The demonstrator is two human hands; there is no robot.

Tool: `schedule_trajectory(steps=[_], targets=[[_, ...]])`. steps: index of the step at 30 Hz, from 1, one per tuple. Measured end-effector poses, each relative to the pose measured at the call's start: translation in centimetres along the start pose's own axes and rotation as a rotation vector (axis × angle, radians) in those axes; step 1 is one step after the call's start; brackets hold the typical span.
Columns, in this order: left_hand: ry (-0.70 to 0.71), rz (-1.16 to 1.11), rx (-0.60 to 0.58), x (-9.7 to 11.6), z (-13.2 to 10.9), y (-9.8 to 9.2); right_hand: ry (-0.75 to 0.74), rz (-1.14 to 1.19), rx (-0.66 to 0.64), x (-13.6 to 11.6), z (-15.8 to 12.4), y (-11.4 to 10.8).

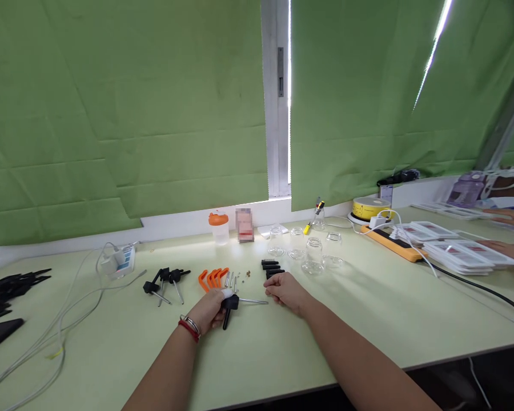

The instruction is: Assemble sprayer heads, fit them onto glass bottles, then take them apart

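My left hand (212,311) is closed around a black plastic part with a long metal rod (252,301); a dark stub points down from it. The rod's tip ends just short of my right hand (286,292). The right fingers are bent together at their tips, and whatever they hold, if anything, is hidden. Beyond them lie short black ridged pieces (270,265), partly covered by the hand. Several orange curved handles (214,278) sit behind my left hand, beside small metal pins (230,279) and tiny brass-coloured bits (248,274).
To the left lie black parts with rods (167,278), white cables (64,305) and a black pile (8,291). Glass jars (313,257), an orange-lidded cup (219,227) and an orange power strip (392,244) stand behind and right. Another person's hand (508,251) touches stacked white frames (458,256).
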State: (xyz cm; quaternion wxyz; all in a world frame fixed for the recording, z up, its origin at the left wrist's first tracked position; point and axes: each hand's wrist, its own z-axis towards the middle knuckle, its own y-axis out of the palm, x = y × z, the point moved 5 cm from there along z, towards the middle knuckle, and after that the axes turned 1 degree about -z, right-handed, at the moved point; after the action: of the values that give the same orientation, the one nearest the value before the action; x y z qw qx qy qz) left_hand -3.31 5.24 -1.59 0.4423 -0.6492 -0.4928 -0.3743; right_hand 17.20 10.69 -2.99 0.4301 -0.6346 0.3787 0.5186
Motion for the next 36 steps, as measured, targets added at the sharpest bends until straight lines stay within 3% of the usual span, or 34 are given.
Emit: schedule_trajectory(steps=[9, 23, 30, 36], targets=[[0.111, 0.233, 0.061, 0.6, -0.2, 0.3, -0.073, -0.132, -0.024, 0.0, 0.2, 0.8], [0.113, 0.282, 0.064, 0.6, -0.1, -0.4, -0.010, 0.106, 0.003, 0.0, 0.3, -0.4], [0.288, 0.337, 0.125, 1.2, 0.2, -0.1, -0.030, 0.173, -0.008, 0.2, 0.6, -0.7], [0.330, 0.369, 0.117, 1.1, 0.4, -0.1, -0.042, 0.168, -0.015, 0.1, 0.5, -0.5]])
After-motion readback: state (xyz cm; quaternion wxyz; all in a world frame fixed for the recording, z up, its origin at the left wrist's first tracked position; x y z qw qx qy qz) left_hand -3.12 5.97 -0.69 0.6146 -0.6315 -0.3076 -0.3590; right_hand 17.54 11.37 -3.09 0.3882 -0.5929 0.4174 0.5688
